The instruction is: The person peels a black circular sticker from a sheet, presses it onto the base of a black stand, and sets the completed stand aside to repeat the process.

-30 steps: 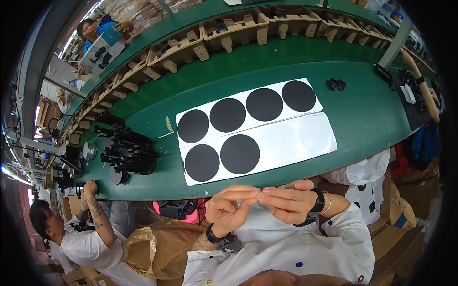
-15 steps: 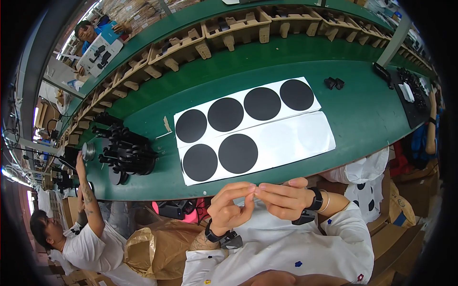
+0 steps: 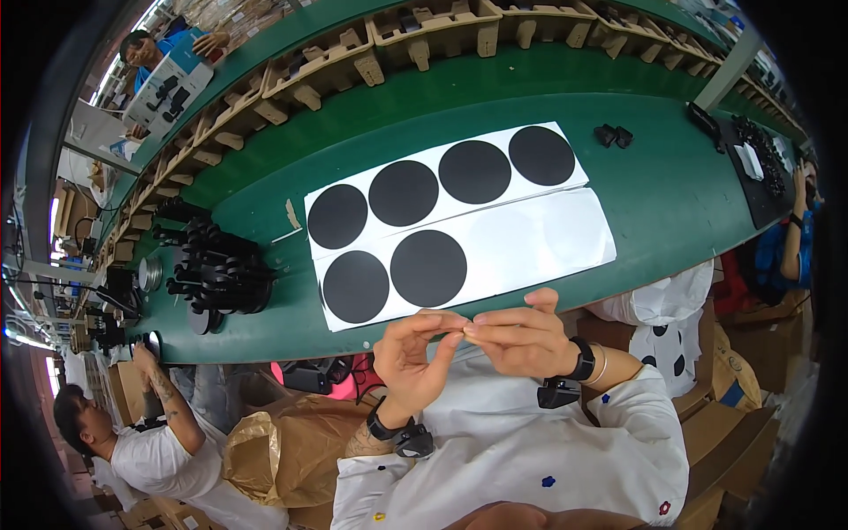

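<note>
My left hand (image 3: 413, 360) and my right hand (image 3: 521, 339) meet fingertip to fingertip just off the bench's near edge. Both pinch at the same spot, and whatever lies between the fingertips is too small to make out. Beyond them lies a white sheet (image 3: 530, 252) in two long strips, bearing several flat black discs (image 3: 428, 268), which look like round stickers. The far strip holds a full row of them. On the near strip the discs sit at the left, and its right part is bare white with faint round outlines.
Black stacked parts (image 3: 221, 269) stand on the green bench (image 3: 495, 102) at left. Small black pieces (image 3: 613, 135) lie beyond the sheet's right end. Cardboard trays (image 3: 433, 35) line the back. A co-worker (image 3: 150, 450) sits at lower left; a brown bag (image 3: 283, 450) stands between us.
My left hand has tipped, its thumb now more upright, and the right fingers have spread a little. The fingertips still meet. The whole view has shifted slightly; the discs stay on the sheet.
</note>
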`<state>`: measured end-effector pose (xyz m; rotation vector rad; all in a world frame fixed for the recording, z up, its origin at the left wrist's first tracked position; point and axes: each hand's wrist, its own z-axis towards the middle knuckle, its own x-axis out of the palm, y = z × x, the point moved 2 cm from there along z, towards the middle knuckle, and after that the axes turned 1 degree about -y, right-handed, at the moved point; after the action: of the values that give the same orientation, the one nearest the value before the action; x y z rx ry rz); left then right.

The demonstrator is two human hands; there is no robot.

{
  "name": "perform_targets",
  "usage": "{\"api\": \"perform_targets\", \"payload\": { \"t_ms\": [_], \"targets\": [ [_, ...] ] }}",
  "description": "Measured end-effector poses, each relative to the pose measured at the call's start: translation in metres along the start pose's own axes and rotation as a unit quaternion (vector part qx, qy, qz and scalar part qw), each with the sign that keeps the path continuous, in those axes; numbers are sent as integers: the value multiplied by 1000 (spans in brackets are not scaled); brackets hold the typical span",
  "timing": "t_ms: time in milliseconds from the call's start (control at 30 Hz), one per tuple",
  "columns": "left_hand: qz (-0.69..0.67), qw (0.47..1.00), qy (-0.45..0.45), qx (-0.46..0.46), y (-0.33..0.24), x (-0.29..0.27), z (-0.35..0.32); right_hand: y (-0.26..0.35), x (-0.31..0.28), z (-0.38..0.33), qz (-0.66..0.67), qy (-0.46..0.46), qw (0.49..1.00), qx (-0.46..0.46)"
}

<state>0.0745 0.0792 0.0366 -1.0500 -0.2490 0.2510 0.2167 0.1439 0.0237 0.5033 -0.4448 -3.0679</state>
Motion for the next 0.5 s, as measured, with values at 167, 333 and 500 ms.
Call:
{"api": "perform_targets", "payload": {
  "t_ms": [167, 333, 500],
  "targets": [
    [110, 991, 55, 61, 10, -8, 1, -7, 4, -4, 6, 30, 998, 46],
    [197, 970, 88, 114, 10, -8, 3, -11, 4, -8, 5, 32, 999, 38],
    [213, 962, 94, 142, 16, -7, 4, -15, 8, -15, 2, 25, 999, 48]
  ]
}}
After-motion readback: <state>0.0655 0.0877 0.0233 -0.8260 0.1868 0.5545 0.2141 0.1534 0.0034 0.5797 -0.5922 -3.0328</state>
